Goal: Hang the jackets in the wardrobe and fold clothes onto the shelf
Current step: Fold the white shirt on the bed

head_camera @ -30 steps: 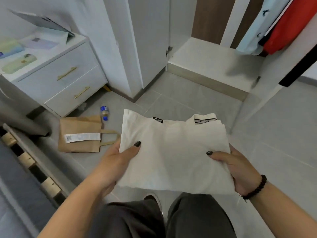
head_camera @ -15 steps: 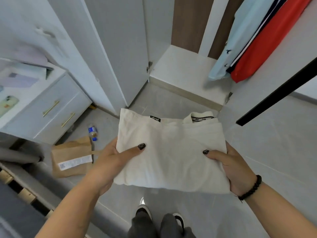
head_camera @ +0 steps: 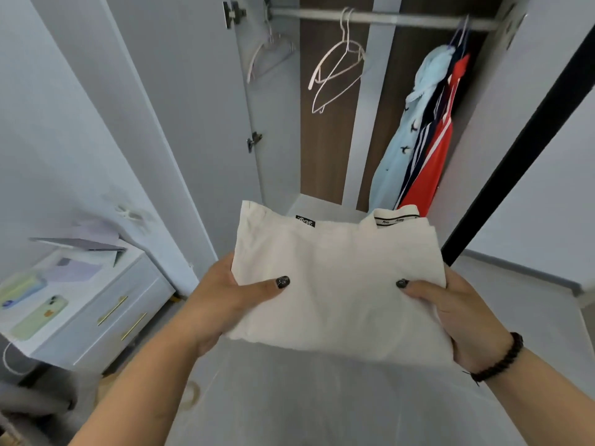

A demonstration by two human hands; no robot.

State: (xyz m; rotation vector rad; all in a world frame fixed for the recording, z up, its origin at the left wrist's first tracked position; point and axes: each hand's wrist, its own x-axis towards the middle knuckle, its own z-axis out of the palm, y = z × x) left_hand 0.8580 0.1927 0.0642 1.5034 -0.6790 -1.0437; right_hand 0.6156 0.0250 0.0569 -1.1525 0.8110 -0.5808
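White folded garment [head_camera: 335, 284] gripped by two hands, left [head_camera: 222, 304] and right [head_camera: 457, 320]; two empty hangers [head_camera: 335, 64].

folded white garment [head_camera: 335, 284] hides both hands' fingers and the wardrobe floor.

The folded garment [head_camera: 335, 284] is matt, off-white cloth with a soft weave. The wardrobe rail [head_camera: 386, 19] is smooth metal, the hangers [head_camera: 338, 66] thin and glossy. The wardrobe back panel [head_camera: 325, 140] looks like dark wood. The drawer handles [head_camera: 112, 310] are shiny, brass-coloured metal.
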